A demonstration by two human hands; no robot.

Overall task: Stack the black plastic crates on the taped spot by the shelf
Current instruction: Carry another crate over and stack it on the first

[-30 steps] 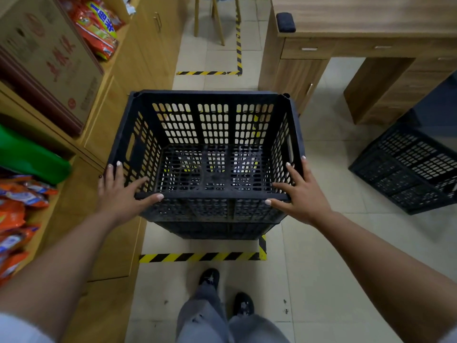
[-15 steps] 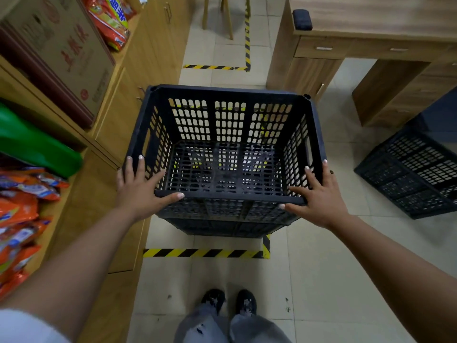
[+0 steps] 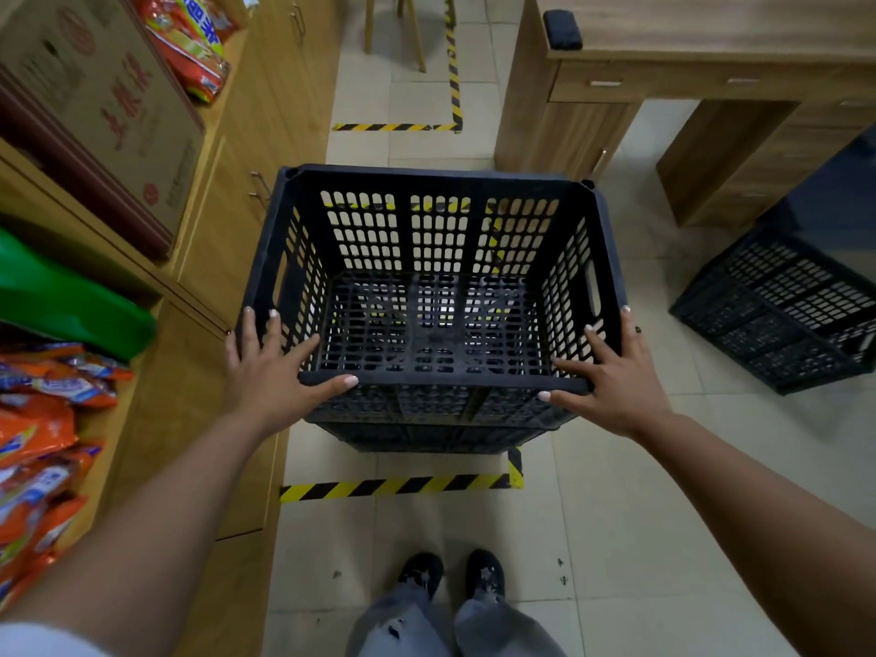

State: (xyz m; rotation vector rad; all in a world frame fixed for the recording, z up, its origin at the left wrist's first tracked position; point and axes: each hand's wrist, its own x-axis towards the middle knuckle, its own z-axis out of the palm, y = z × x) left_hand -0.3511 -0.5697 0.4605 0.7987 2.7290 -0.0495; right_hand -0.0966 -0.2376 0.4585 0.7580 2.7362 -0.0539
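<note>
Within striped tape (image 3: pixel 393 486): left hand (image 3: pixel 265 367), right hand (image 3: pixel 616 372) spread flat on latticed crate (image 3: pixel 426 176) rim.

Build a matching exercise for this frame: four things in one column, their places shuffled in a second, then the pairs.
1 top crate
2 spare crate
3 green object
4 black pad

A on the desk corner
B on the shelf, left
C on the floor, right
D under the left hand and right hand, inside the striped tape

Pairs: 1-D, 2-C, 3-B, 4-A
</note>
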